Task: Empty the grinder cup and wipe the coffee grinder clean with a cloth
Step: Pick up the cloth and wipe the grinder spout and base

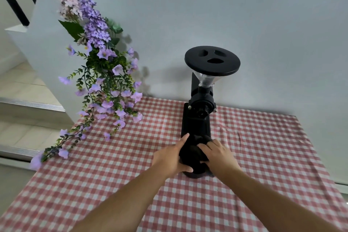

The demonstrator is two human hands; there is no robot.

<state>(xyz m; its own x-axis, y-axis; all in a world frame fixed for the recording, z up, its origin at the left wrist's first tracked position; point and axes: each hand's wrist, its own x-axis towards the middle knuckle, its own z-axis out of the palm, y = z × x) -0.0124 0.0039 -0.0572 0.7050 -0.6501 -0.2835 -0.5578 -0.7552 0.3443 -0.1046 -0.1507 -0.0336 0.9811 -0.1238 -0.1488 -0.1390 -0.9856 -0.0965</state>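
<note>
A black coffee grinder [199, 111] stands upright on the checked tablecloth, with a clear hopper under a round black lid [212, 60]. A dark cloth [192, 151] lies bunched over the grinder's low front base. My left hand [169, 158] holds the base's left side, index finger stretched along it and thumb curled round the front. My right hand [216, 153] presses the cloth onto the base from the right, fingers spread over it. The grinder cup is hidden under the cloth and hands, if it is there.
A bunch of purple artificial flowers [98, 73] leans over the table's far left corner. The red-and-white checked tablecloth [263, 156] covers the table, which stands against a pale wall. Steps [28, 103] lie past the left edge.
</note>
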